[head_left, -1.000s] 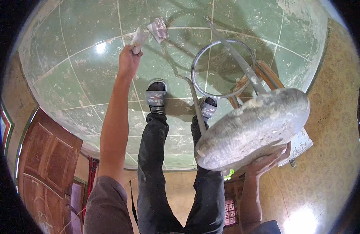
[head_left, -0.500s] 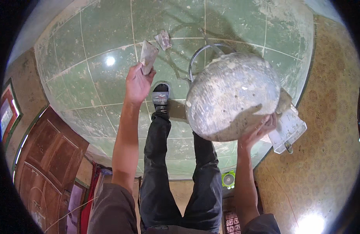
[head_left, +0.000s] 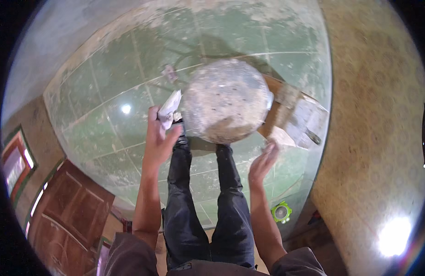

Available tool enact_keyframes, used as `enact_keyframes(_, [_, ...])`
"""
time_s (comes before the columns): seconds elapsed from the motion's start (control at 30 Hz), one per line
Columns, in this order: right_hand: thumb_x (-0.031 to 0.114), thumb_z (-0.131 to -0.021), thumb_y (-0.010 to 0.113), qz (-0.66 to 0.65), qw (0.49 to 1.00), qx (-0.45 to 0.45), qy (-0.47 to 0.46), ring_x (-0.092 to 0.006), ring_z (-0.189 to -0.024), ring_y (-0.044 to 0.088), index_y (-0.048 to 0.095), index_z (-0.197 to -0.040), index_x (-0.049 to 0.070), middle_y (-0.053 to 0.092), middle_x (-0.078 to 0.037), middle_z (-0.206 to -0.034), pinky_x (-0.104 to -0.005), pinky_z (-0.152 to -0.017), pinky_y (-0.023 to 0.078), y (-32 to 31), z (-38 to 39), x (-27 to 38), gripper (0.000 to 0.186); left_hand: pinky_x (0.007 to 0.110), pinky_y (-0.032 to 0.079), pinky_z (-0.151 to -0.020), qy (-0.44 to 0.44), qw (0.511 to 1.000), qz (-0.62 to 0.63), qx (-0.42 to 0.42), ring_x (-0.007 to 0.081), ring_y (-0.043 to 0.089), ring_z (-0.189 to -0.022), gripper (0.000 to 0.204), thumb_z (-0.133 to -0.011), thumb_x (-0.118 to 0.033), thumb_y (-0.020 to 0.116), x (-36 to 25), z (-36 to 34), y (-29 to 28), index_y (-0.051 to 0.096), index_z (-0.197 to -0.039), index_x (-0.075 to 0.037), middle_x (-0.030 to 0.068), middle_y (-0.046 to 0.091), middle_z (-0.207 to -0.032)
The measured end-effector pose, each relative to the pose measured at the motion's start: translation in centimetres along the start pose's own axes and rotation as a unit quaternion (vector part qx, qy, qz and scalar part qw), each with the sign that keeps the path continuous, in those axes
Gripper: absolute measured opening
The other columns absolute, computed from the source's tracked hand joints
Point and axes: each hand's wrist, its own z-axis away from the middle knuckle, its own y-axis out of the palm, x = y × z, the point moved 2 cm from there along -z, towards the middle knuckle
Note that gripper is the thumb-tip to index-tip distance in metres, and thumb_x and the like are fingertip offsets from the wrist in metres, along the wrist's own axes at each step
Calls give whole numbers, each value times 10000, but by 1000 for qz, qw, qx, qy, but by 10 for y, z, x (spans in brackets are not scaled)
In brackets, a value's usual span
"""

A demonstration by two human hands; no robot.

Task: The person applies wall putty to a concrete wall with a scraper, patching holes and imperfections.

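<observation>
My left hand (head_left: 158, 140) is closed around a pale, flat, plaster-smeared piece (head_left: 169, 109); its exact kind is unclear. Just right of it is the round, white-speckled seat of a stool (head_left: 226, 101), its legs hidden beneath. My right hand (head_left: 264, 161) is off the seat, below its right edge, fingers stretched out and slightly blurred. Beyond those fingertips lies a whitish flat blade with a short dark handle, like a plastering trowel (head_left: 303, 120), on a brown, plaster-stained box or board (head_left: 270, 112).
Green floor tiles (head_left: 116, 83) carry white smears. A small crumpled wrapper (head_left: 169, 72) lies beyond the seat. A bright green round fan-like object (head_left: 281, 212) is at lower right, near the patterned tan wall (head_left: 369, 119). A brown wooden door (head_left: 72, 207) is at left.
My right hand has come off the stool's edge. The seat now appears farther left and smaller, and more of the trowel and box shows. My left hand still holds the pale piece, now lower in view.
</observation>
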Motion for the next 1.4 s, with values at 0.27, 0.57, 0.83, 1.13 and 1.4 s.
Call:
enact_keyframes(0.27, [126,-980,531,133,983,-95,-83,-234,-1127,549,531,-1190,-23,594,-156,-1196,-347,-885,438,-130,-5,-4,257,354,339,-1031,-184,978,102,15,176,471,-1151,424,-1051,-386,315,7,27,88,480,-1218,-33,68,505,-1169])
enact_keyframes(0.57, [163,-792,757,325,926,-68,-179,-343,-1146,492,658,-1168,159,545,-154,-1233,-466,-986,398,-183,-160,-28,390,470,199,-1154,-190,979,69,-27,247,296,-1409,628,-995,-397,478,-9,4,173,316,-1468,-15,125,338,-1503])
enact_keyframes(0.83, [187,-837,720,336,922,147,-123,-406,-1006,568,562,-1234,40,546,-237,-1090,-479,-841,490,-186,-181,-60,452,490,232,-1126,-136,964,203,-107,244,308,-1403,562,-989,-343,526,-26,4,158,387,-1435,-31,104,373,-1506])
enact_keyframes(1.13, [234,-1000,523,214,967,119,74,-338,-789,606,533,-1175,-37,601,-210,-892,-398,-758,475,-271,-128,-15,323,440,277,-1136,-199,956,211,-37,247,402,-1335,500,-983,-253,563,1,39,157,419,-1393,-6,120,439,-1444])
enact_keyframes(1.4, [247,-1023,432,-118,974,120,150,-61,-712,445,515,-1160,17,500,17,-829,-224,-604,388,-224,-31,-27,280,375,446,-1010,-264,933,244,18,179,580,-1134,256,-954,-138,617,8,53,192,558,-1193,-66,63,602,-1237])
